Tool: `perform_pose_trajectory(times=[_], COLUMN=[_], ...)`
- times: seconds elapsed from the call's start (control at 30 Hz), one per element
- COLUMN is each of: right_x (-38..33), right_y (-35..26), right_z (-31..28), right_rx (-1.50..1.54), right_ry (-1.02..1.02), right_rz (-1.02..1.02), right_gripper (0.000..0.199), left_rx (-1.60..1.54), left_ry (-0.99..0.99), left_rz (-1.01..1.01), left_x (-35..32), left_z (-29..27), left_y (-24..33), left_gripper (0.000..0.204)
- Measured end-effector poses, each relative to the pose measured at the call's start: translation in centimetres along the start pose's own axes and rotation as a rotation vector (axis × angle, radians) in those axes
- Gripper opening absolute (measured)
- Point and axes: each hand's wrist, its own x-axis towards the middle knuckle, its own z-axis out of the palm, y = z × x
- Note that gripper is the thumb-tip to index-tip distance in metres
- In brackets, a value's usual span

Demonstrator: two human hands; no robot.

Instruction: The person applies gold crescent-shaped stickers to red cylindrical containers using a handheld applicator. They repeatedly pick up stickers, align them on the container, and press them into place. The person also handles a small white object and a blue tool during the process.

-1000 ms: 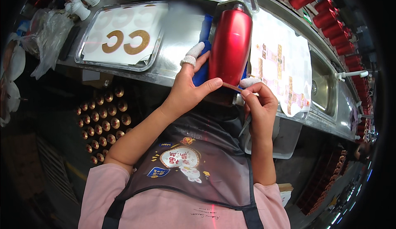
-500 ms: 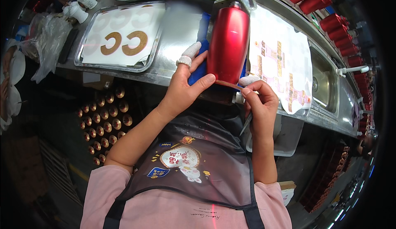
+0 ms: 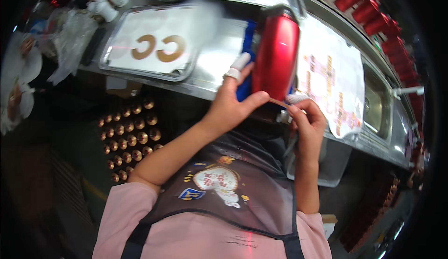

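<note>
Left hand [image 3: 229,106] gripping red cylinder [image 3: 275,56], fingers wrapping it; right hand [image 3: 305,119] pinching thin stick [image 3: 278,102] against its base. Lying left: white tray [image 3: 154,49] bearing two gold curved shapes.

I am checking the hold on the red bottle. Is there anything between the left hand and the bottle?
Partly. The left hand holds the red bottle with its thumb directly on the lower end, but a blue cloth lies between its fingers and the bottle's side. The forefinger wears a white cover.
</note>
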Motion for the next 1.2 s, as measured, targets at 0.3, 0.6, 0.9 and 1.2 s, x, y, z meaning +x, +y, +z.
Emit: perform_pose_trajectory(times=[0.3, 0.6, 0.9, 1.2], right_x=[0.1, 0.4, 0.3, -0.1], right_y=[0.5, 1.2, 0.9, 0.1], right_z=[0.0, -0.7, -0.5, 0.0], right_rx=[0.009, -0.022, -0.031, -0.07], right_ry=[0.05, 0.001, 0.021, 0.019], right_rz=[-0.019, -0.064, -0.039, -0.033], right_gripper=[0.013, 0.017, 0.016, 0.016], left_rx=[0.169, 0.165, 0.47, 0.577], left_ry=[-0.009, 0.018, 0.027, -0.047], left_rz=[0.036, 0.107, 0.25, 0.382], left_x=[-0.2, -0.2, -2.7, -4.2], left_z=[-0.2, 0.0, -1.7, -1.9], left_y=[0.1, -0.3, 1.6, 2.4], left_gripper=[0.092, 0.09, 0.07, 0.056])
